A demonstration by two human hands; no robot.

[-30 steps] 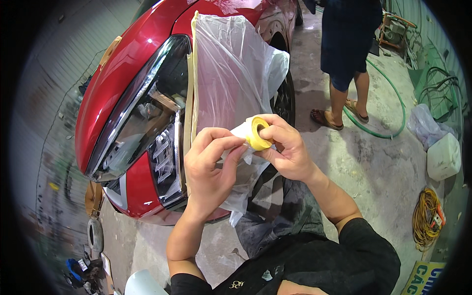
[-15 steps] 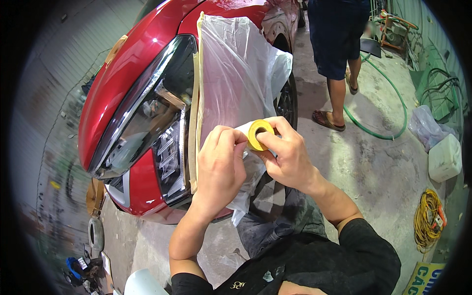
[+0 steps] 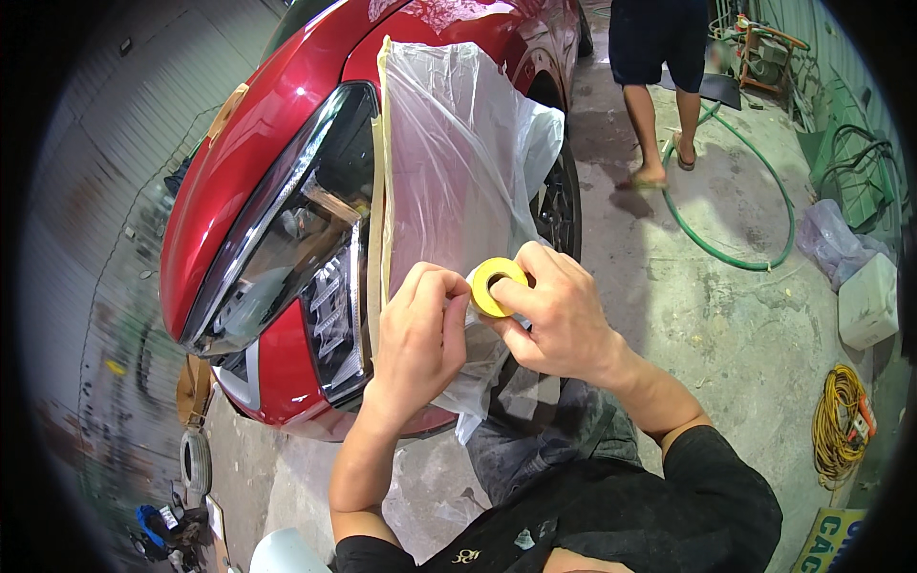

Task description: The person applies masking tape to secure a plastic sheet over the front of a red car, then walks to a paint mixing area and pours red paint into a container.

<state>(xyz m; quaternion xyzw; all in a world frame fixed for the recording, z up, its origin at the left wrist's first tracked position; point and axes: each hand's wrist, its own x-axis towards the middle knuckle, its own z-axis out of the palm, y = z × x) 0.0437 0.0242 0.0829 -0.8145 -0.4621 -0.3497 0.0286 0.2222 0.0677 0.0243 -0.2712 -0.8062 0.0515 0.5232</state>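
My right hand (image 3: 565,320) grips a roll of masking film (image 3: 506,265) with a yellow end ring, thumb pushed into its core. Just left of the roll, my left hand (image 3: 413,334) is closed, fingertips pinched near the roll's edge; whatever lies between them is hidden. Both hands are in front of the red car (image 3: 234,205). Clear plastic film (image 3: 454,162) hangs over its fender and wheel, edged by a strip of yellowish tape (image 3: 384,191) beside the headlight (image 3: 330,320).
Another person (image 3: 659,57) in dark shorts stands beyond the car's wheel. A green hose (image 3: 791,224) curves across the floor. At right are a white jug (image 3: 869,301), a plastic bag (image 3: 829,239) and a coiled yellow cord (image 3: 833,425). A tyre (image 3: 196,463) lies at left.
Both hands and the roll have moved slightly down; the roll's yellow end now faces me more fully. The other person has stepped, one foot shifting.
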